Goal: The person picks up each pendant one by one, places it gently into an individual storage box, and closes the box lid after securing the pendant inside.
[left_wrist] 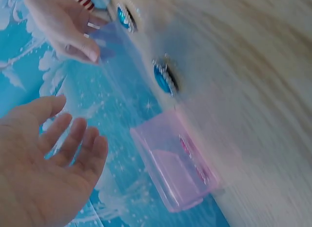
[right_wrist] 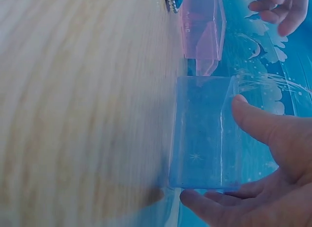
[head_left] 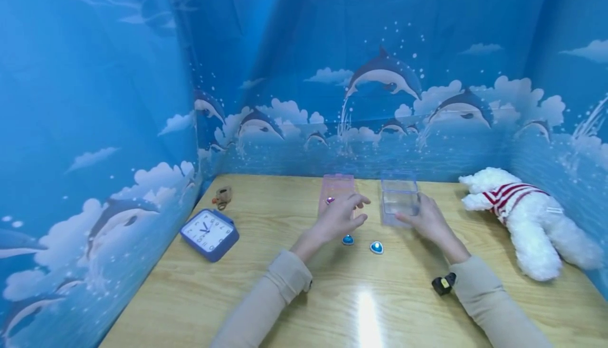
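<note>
A clear bluish plastic box [head_left: 398, 203] stands on the table with its lid raised. My right hand [head_left: 431, 222] grips its right side, thumb at the upper edge and fingers along the side wall [right_wrist: 204, 139]. To its left lies a clear pink box [left_wrist: 168, 161], also with the lid up, holding pink gems [left_wrist: 192, 158] edged with small stones. My left hand [head_left: 338, 217] hovers over the pink box, fingers spread and holding nothing. Two blue gems with beaded rims lie in front of the boxes, one round [head_left: 348, 240] and one rounded-triangular [head_left: 377, 247].
A purple square clock [head_left: 210, 234] lies at the left, with a small brown trinket [head_left: 222, 197] behind it. A white plush toy [head_left: 527, 221] in a striped top lies at the right. Dolphin-printed blue curtains [head_left: 304, 73] surround the wooden table [head_left: 328, 306].
</note>
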`<state>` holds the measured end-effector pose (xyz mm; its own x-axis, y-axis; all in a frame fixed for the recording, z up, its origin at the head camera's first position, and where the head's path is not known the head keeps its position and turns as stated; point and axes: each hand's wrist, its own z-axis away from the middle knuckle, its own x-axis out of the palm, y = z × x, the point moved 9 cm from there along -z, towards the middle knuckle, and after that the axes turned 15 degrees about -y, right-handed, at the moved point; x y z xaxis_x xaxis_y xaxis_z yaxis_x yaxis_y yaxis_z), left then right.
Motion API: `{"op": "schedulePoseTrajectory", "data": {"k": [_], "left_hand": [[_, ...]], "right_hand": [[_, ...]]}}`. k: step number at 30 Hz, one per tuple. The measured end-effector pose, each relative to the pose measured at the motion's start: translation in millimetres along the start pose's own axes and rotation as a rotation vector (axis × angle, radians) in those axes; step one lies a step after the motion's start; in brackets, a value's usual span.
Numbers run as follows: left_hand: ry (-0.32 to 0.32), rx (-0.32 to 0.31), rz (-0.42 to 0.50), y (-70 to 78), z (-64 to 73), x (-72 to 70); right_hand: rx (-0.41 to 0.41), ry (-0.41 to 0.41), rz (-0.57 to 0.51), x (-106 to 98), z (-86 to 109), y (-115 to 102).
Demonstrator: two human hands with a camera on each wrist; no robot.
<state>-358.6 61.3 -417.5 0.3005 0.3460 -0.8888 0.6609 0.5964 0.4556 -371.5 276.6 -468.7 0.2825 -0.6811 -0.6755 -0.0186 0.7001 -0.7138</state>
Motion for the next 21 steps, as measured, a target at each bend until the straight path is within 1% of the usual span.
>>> {"op": "schedulePoseTrajectory", "data": {"k": [4, 7, 9, 13, 16, 19, 21], "left_hand": [[-0.123, 0.05, -0.082, 12.1, -7.7, 20.4], [-0.2, 0.065, -0.14, 19.3, -10.9, 35.0], [-0.247, 0.054, -0.149, 21.5, -12.3, 44.6], [-0.325, 0.003, -0.155, 22.3, -12.3, 58.8], [-0.378, -0.016, -0.215, 24.4, -11.5, 67.1], [-0.424, -0.012, -0.296, 28.0, -10.5, 74.0], [-0.442, -0.009, -0.324, 29.4, -9.8, 76.8]], "right_hand": [[0.001, 0.007, 0.013, -1, -0.6, 0], [0.011, 0.001, 0.018, -1, -0.4, 1], [0.019, -0.006, 0.024, -1, 0.0, 1], [0.021, -0.007, 0.035, -2, 0.1, 1], [0.018, -0.003, 0.042, -2, 0.3, 1], [0.02, 0.0, 0.048, -2, 0.2, 2], [0.027, -0.003, 0.049, -2, 0.5, 3]]}}
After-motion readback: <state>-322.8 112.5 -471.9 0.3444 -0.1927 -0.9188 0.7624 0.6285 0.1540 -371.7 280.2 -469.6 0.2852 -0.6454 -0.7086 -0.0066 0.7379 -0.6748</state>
